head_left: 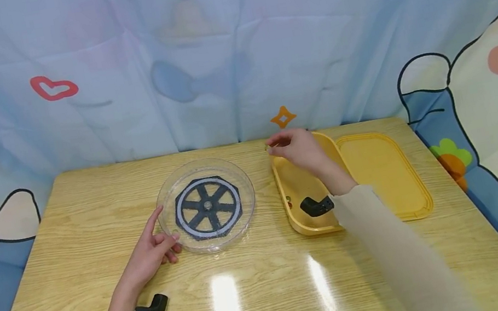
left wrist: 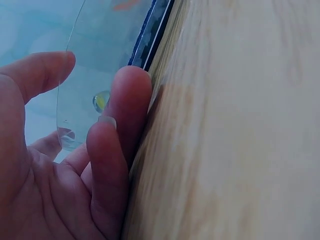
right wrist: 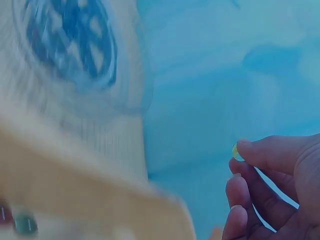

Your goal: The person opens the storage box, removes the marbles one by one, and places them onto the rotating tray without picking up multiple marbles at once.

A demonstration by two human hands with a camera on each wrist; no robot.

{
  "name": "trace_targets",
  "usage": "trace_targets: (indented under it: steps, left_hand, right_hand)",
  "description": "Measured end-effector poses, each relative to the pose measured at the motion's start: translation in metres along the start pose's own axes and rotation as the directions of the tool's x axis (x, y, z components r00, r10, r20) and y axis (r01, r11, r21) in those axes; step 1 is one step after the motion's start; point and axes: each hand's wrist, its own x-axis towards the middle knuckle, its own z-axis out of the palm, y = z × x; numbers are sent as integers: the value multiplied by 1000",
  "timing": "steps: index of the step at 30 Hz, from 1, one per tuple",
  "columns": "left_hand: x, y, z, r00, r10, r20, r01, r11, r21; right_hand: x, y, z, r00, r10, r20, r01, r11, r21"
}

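A clear round dish (head_left: 248, 208), like a turntable, stands on the table with a dark spoked base (head_left: 211, 226) showing through it. My left hand (head_left: 153, 250) rests at its near-left rim, fingertips touching the edge. Close to those fingers, a clear marble with a yellow core (left wrist: 100, 101) shows through the rim in the left wrist view. My right hand (head_left: 298, 149) is raised over the far end of a yellow box (head_left: 314, 231). Between thumb and forefinger it pinches a small yellow-and-clear marble (right wrist: 237, 152). Inside the box lie a red marble (right wrist: 5, 214) and a green marble (right wrist: 25, 223).
A yellow lid (head_left: 385, 176) lies flat against the right side of the box. The wooden table (head_left: 274, 295) ends at the back against a printed blue curtain (head_left: 236, 85). Black wrist cameras (head_left: 151, 309) sit on both forearms.
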Motion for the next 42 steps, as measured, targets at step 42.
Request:
trace_targets:
  steps: [42]
  left_hand:
    - [1, -1, -1, 1000, -15, 3, 15, 999, 42]
  right_hand:
    - [-19, -39, 134, 938, -207, 277, 197, 978, 62]
